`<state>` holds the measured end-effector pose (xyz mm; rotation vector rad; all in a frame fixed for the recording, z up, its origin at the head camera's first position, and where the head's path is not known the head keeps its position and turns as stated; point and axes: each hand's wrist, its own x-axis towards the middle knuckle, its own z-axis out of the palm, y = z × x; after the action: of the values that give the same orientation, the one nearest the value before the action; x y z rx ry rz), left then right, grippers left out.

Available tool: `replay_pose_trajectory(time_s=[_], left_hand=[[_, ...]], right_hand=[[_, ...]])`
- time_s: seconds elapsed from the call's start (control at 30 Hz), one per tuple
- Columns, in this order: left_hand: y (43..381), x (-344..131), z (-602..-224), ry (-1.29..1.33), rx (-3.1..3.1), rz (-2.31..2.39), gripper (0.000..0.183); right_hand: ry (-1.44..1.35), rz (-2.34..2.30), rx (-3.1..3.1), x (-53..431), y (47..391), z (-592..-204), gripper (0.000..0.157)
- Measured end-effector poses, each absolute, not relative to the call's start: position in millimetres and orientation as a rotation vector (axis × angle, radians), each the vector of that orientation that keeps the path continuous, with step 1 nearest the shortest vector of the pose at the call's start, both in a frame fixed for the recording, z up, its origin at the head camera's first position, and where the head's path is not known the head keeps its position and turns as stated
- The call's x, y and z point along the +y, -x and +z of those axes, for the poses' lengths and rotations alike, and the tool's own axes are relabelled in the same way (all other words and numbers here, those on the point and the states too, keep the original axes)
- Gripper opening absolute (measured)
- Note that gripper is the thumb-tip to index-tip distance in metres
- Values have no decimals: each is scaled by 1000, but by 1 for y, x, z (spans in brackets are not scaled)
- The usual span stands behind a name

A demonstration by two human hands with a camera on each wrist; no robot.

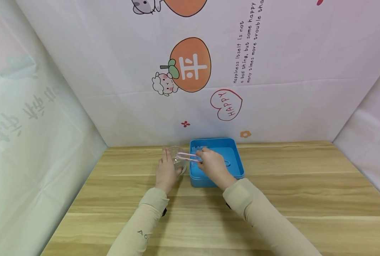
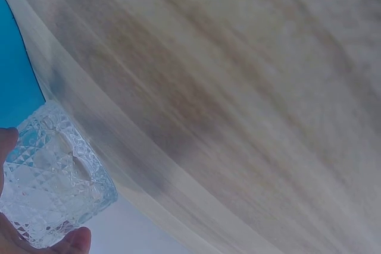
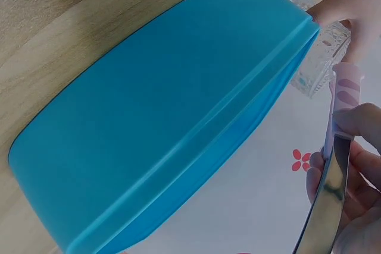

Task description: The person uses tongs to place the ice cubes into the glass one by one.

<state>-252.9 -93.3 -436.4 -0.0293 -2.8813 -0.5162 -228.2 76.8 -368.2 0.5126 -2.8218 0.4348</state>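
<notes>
While the left hand (image 1: 165, 172) held the faceted glass (image 2: 56, 176), its grip curled round the sides with thumb and fingers apart by the glass's width, the right hand (image 1: 213, 165) pinched a pair of pink-tipped metal tongs (image 1: 189, 154) above the blue box (image 1: 202, 182). The 2 arms of the tongs stood slightly apart and pointed left, their tips at the mouth of the glass; I could not tell whether they were inside it or had hold of anything. The glass was over the wood-grained counter (image 1: 289, 185), just left of the box and near the printed backdrop (image 1: 129, 117). Small clear pieces (image 1: 198, 147) lay along the box's left side. Cream sleeves (image 1: 267, 217) covered both forearms, and 1 red heart (image 1: 226, 104) showed on the backdrop behind the box
</notes>
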Motion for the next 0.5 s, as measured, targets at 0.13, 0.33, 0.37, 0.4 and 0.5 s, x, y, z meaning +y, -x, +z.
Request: replay_pose_trajectory(time_s=[0.13,0.33,0.37,0.4,0.5], left_hand=[[253,-94,-436,33,-2875,-507,95],[252,-93,-435,35,-2867,-506,95],[252,-93,-435,34,-2870,-510,95],[252,-93,-435,33,-2872,-516,95],[252,-93,-435,33,-2878,-531,94]], right_hand=[[-502,443,-2825,77,228,-368,29],[-487,439,-2846,78,228,-367,30],[-485,437,-2847,78,229,-367,30],[-483,435,-2846,78,229,-367,31],[-482,431,-2841,79,229,-366,31]])
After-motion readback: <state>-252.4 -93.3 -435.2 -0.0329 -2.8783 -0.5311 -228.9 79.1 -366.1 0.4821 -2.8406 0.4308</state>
